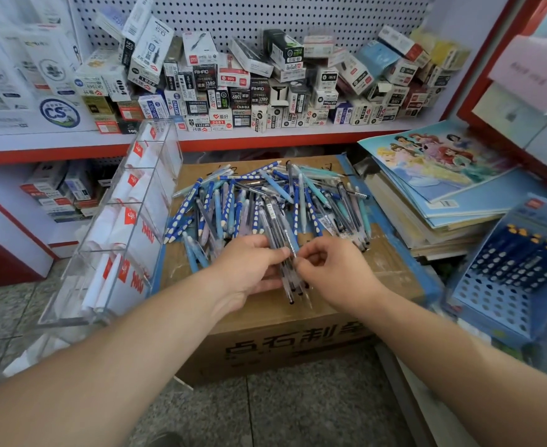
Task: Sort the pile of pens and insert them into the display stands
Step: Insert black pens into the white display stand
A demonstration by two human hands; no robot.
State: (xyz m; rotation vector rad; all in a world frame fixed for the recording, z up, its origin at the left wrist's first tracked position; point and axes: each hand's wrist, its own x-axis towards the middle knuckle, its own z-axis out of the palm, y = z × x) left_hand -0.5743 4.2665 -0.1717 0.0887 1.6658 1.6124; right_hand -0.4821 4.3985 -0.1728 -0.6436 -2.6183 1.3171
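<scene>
Head view: bundle of pens [294, 285] may spill back into the pile [265, 201].
Left hand [249, 269] grips the bundle over the cardboard box [298, 321]; right hand [336, 275] pinches one pen [293, 250], and a tug could loosen the rest.

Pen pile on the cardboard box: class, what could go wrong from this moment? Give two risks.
1. The left hand and right hand grip a bundle of clear pens near the edge of the cardboard box; some may slip to the floor.
2. The pen pile mixes several kinds, so a wrong pen could join the bundle.
</scene>
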